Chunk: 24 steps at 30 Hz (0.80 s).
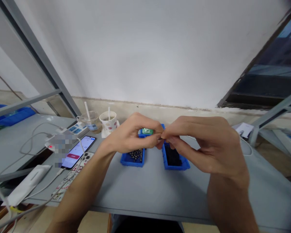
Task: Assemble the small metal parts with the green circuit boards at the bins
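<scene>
My left hand (138, 134) and my right hand (203, 142) meet fingertip to fingertip above the table. Between the left thumb and forefinger is a small dark piece (159, 138), mostly covered and too small to name. The right thumb and forefinger pinch at the same spot; what they hold, if anything, is hidden. Below the left hand stands a blue tray (132, 164) with many small metal parts (137, 155). Under the right hand is a second blue tray (177, 167) holding black pieces (172, 157). Behind the hands a green item (147, 131) shows in part.
To the left lie a lit phone (79, 152), a patterned case-like object (70, 178), a power strip (79, 129) and loose cables. A paper cup (108, 121) and a clear plastic cup (92, 122), both with straws, stand near the wall. Metal frame posts (60, 90) rise at the sides.
</scene>
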Tool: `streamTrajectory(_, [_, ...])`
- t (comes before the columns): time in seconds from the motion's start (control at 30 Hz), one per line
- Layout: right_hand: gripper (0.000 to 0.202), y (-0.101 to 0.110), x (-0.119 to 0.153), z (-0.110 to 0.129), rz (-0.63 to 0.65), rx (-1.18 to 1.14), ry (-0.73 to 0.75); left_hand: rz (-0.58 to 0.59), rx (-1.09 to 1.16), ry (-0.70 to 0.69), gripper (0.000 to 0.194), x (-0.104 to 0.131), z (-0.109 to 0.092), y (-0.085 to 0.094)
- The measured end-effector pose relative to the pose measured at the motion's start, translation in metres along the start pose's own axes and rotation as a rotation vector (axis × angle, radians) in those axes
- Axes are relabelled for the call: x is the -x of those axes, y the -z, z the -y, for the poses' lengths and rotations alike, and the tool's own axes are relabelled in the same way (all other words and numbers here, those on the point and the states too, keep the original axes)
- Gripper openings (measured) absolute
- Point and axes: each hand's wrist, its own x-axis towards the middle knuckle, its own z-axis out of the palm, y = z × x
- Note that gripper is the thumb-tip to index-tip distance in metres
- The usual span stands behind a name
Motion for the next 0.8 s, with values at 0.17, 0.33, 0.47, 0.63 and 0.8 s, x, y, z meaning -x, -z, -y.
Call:
streamTrajectory(0.17, [0.022,-0.001,0.001,0.000,-0.009,-0.002,0.000,0.000,0.013,-0.003,0.019,0.000,0.000,0.001])
streamTrajectory(0.33, [0.020,-0.006,0.001,-0.002,-0.060,-0.013,-0.019,-0.018,-0.002,-0.003,0.018,0.000,-0.002,0.003])
streamTrajectory(0.47, [0.019,-0.009,0.001,-0.004,-0.103,-0.055,-0.011,-0.026,-0.021,-0.015,0.019,0.000,-0.005,0.004])
streamTrajectory(0.63, [0.019,-0.010,0.001,-0.004,-0.108,-0.064,-0.004,-0.034,-0.027,-0.017,0.021,0.000,-0.006,0.004])
streamTrajectory(0.8, [0.020,-0.006,0.003,-0.003,-0.082,-0.036,0.015,-0.011,-0.018,-0.005,0.020,-0.001,-0.004,0.003])
